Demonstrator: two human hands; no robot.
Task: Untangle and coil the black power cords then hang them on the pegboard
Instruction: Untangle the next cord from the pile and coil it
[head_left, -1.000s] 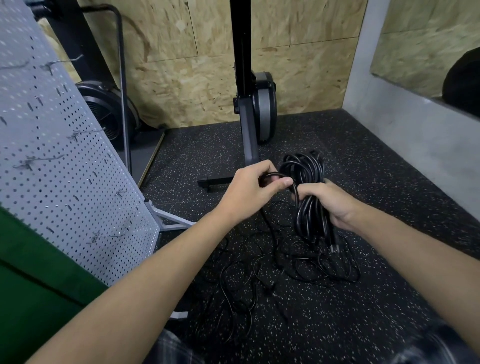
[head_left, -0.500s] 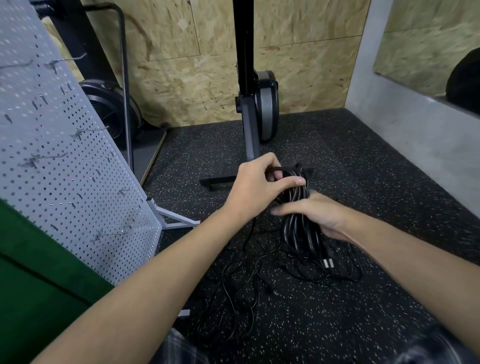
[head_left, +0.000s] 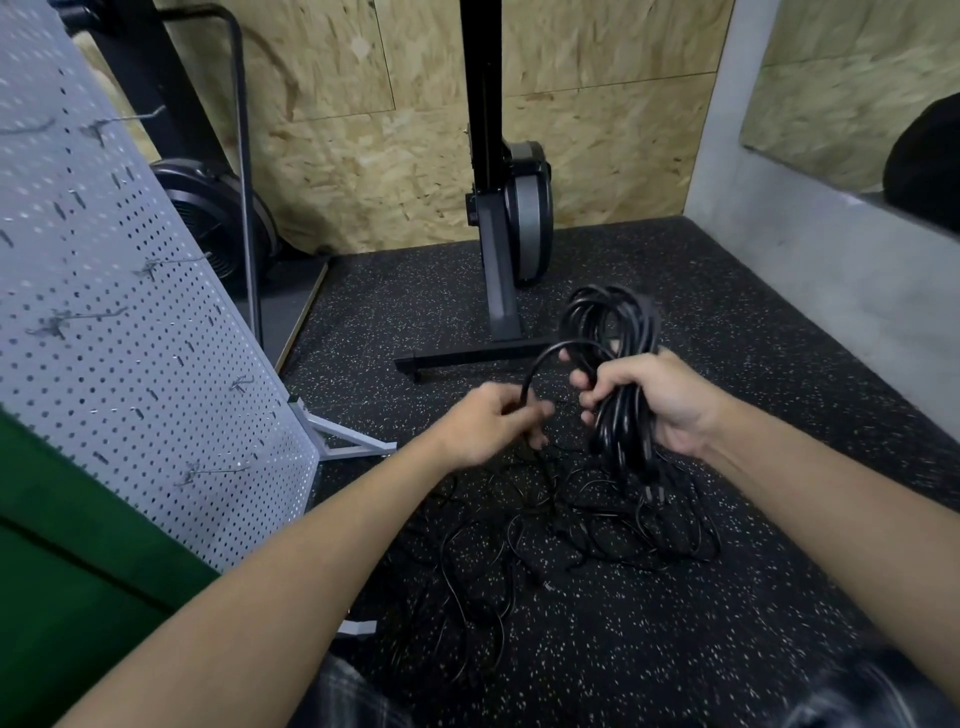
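Above floor (head_left: 727, 597), left hand (head_left: 491, 423), right hand (head_left: 660, 400) grip cord (head_left: 613, 322).

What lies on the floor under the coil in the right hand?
Tangled loose black cords on the speckled floor, below the coil the right hand grips. Parts behind coil and hand are hidden.

At left pegboard (head_left: 130, 338), loose cords (head_left: 649, 519) on floor (head_left: 675, 649) ahead, coil (head_left: 618, 431) above, machine (head_left: 498, 234) behind
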